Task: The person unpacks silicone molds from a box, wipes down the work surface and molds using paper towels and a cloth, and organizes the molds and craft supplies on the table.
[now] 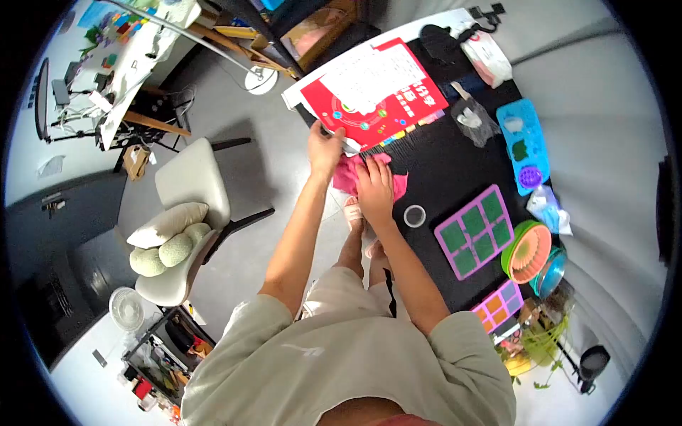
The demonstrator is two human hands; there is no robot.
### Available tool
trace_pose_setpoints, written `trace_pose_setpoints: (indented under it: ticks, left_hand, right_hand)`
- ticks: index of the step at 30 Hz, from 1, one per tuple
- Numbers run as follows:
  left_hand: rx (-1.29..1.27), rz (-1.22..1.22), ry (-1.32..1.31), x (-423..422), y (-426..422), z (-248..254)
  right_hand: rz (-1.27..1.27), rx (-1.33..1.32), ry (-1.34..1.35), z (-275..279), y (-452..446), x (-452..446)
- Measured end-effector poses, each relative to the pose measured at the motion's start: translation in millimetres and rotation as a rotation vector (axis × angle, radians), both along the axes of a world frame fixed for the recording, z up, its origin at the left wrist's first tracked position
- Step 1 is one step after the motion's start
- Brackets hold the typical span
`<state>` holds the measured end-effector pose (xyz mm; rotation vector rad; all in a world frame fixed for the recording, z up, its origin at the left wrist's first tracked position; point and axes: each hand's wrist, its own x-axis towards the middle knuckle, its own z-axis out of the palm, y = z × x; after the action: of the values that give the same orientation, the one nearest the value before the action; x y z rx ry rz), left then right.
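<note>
My left hand point(325, 150) is at the near left edge of a red printed board point(426, 96), thumb on top and fingers curled at its rim. White printed sheets point(376, 74) lie over much of the board. My right hand point(375, 186) presses down on a crumpled pink cloth point(399, 183) at the near edge of the black table point(419, 170). Its fingers rest over the cloth, which bunches out on both sides. Part of the cloth is hidden beneath the hand. Beside my right forearm sits a small round dish or lid point(414, 216).
A purple-framed tray with green squares point(474, 232), nested bowls point(527, 252) and a blue tray point(523, 142) stand along the table's right side. Near them lie a clear plastic bag point(476, 122) and a tissue pack point(487, 58). A cushioned chair point(192, 177) stands left.
</note>
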<state>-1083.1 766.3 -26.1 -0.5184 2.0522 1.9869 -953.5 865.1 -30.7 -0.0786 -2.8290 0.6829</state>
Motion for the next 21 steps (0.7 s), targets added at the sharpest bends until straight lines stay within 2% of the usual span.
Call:
trace_pose_setpoints:
  ticks: [5, 7, 13, 14, 15, 18, 21]
  left_hand:
    - [0.054, 0.026, -0.078, 1.6, -3.3, -20.4]
    - [-0.088, 0.067, -0.101, 8.4, 1.5, -6.8]
    - [-0.140, -0.114, -0.041, 26.6, -0.2, -19.7]
    - [-0.230, -0.110, -0.007, 33.5, 2.3, -21.5]
    - [-0.323, -0.102, 0.028, 41.8, 5.9, -16.1]
    - [-0.336, 0.001, 0.033, 94.3, 18.7, 15.6]
    - [-0.381, -0.046, -0.001, 150.0, 12.2, 11.3]
  right_hand:
    - [-0.045, 0.018, -0.141, 5.4, 13.2, 88.9]
    - [-0.058, 0.010, -0.144, 3.4, 20.0, 124.7]
    - [-0.087, 0.038, -0.223, 3.7, 49.9, 233.1]
    - [-0.085, 0.041, -0.262, 4.3, 56.8, 251.0]
    - [-0.080, 0.042, -0.301, 3.7, 63.5, 270.0]
    - [-0.128, 0.018, -0.267, 8.7, 82.3, 331.6]
    - [-0.161, 0.051, -0.331, 12.1, 102.8, 398.4]
